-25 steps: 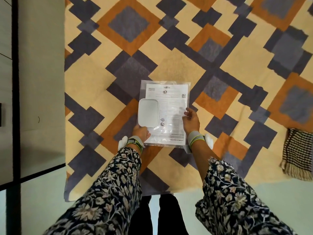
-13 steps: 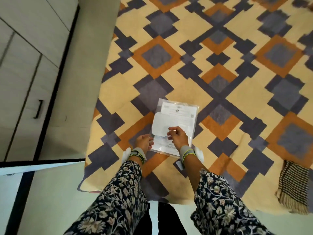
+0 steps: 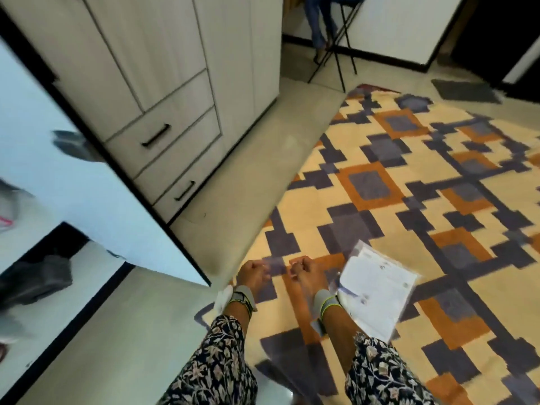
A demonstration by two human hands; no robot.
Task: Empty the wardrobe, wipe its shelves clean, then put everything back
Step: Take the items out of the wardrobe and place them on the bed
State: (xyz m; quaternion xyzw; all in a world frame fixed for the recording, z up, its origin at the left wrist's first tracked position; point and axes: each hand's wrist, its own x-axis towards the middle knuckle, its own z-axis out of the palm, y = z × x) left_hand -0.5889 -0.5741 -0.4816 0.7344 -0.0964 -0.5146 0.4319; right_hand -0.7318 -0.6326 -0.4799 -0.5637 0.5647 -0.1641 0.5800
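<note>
A: Left hand (image 3: 252, 276)?
B: Low over the rug (image 3: 380, 182), back up, fingers curled under, gripping nothing. Grey band at the wrist, floral sleeve (image 3: 216, 366) behind.

A: Right hand (image 3: 306, 271)?
B: Just beside the left, knuckles nearly level, apart by a narrow gap. Curled under too, with nothing in it. Banded likewise.

A: And the packet (image 3: 377, 290)?
B: Flat on the rug, just right of the right hand, out of both hands. Clear sleeve, white printed sheets inside, one corner pointing away. Near corner behind the right wrist in this view; touching or not, hard to say through the blur.

A: Surface?
B: Cream rug with grey and orange squares, spreading right and far. Pale floor (image 3: 251, 147) bare along its left edge.

A: Further out?
B: Wardrobe (image 3: 163, 68) at the left, pale wood grain, two drawers low down, black handles. White door (image 3: 87, 185) swung open in front, black-edged. White shelves below it at the far left, something dark (image 3: 35, 276) on one, too smeared to name.

A: Back of the room?
B: Black-legged stool (image 3: 339, 48) by the far wall, with someone's legs (image 3: 317, 21) on it. Dark mat (image 3: 467, 90) past the rug's far corner.
</note>
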